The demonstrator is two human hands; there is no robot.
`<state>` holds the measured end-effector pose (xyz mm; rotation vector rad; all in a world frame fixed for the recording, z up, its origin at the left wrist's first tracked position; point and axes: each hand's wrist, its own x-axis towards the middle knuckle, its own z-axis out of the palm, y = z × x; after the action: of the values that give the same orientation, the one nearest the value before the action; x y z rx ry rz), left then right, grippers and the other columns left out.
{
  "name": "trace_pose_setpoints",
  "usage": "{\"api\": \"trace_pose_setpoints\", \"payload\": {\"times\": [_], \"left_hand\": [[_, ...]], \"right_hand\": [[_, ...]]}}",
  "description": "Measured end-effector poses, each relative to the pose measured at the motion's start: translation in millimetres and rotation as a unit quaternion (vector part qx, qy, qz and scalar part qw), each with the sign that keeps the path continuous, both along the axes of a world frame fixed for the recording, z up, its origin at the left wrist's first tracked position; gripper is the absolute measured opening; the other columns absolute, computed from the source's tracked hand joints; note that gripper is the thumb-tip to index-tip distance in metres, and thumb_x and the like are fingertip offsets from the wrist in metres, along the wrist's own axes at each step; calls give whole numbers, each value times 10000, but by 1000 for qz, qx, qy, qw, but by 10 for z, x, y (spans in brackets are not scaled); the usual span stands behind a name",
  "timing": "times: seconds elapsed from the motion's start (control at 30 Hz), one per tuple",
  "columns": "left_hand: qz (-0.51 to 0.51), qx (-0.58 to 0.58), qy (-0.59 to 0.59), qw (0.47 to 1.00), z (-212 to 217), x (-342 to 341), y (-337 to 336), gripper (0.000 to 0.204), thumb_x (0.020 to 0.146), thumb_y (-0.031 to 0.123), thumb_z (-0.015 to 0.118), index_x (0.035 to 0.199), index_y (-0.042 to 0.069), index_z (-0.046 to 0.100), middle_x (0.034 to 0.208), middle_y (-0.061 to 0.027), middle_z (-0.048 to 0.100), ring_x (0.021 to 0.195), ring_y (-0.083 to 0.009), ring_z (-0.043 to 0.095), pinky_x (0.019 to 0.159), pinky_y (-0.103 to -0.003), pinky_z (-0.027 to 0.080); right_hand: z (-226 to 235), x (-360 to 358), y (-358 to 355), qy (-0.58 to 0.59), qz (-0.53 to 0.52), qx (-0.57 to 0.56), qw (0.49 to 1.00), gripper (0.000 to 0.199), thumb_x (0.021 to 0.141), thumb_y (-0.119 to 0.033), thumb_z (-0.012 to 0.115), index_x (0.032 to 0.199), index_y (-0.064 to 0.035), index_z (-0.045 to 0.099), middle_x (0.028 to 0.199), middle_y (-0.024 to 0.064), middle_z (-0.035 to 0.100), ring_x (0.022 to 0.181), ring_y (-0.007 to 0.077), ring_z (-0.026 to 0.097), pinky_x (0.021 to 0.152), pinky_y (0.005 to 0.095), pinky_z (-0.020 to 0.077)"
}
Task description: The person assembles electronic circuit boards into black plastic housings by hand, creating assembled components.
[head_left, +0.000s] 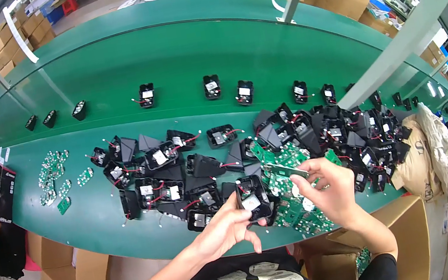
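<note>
My left hand [221, 230] grips a black plastic housing [254, 182], tilted with its open side up; a pale block shows inside. Close by on the right, my right hand [331, 188] pinches the edge of a green circuit board [286, 170] between thumb and fingers. The board is held just above and beside the housing, apart from it. Under and around my right hand lies a heap of green circuit boards [304, 223]. Several more black housings [162, 154], many with red wires, are piled on the green table beyond my left hand.
Spaced housings [212, 87] stand along a green belt [174, 59] behind the table [94, 220]. Small boards [53, 173] lie at the left. Cardboard boxes [73, 268] stand below the front edge. A slanted metal post [399, 43] rises at right. Other people sit at both sides.
</note>
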<state>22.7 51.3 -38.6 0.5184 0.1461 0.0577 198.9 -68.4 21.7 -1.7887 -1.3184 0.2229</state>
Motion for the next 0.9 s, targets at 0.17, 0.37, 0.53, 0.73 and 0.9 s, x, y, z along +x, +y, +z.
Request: {"api": "trace_pose_setpoints", "payload": {"times": [0.17,0.37,0.53,0.73,0.9], "left_hand": [[-51,100,48,993,178,-40,-216,518,913,166,480,1341,63,207,1113,-95,429,942,-185,502,674,-389,562],[-74,90,59,991,223,-18,-315,607,903,158,485,1373,66,113,1243,-132,369,947,-224,538,720,-409,560],[-72,112,42,990,281,-11,-340,648,890,178,527,1348,-9,107,1189,-148,369,990,-221,500,725,-396,561],[-74,115,40,990,246,-5,-302,693,887,169,531,1356,-29,60,1271,-164,314,1047,-231,485,763,-385,549],[-57,104,20,993,253,8,-298,660,896,136,499,1377,32,59,1335,-137,265,1150,-226,415,788,-382,535]], "right_hand": [[123,-78,-157,-374,87,123,915,290,662,-15,668,945,26,623,804,95,642,545,121,560,450,223,451],[114,-169,-321,-491,97,124,857,262,666,-32,630,927,-27,651,852,114,648,582,130,555,465,201,409],[109,-161,-321,-510,94,118,846,255,665,-55,626,916,-62,667,826,92,655,558,117,514,442,186,362],[87,-156,-309,-544,96,135,822,244,735,-156,562,928,-72,687,805,83,650,537,82,486,437,186,273],[84,-208,-324,-540,111,95,829,259,689,-106,614,940,-80,675,829,72,653,552,92,486,432,184,309]]}}
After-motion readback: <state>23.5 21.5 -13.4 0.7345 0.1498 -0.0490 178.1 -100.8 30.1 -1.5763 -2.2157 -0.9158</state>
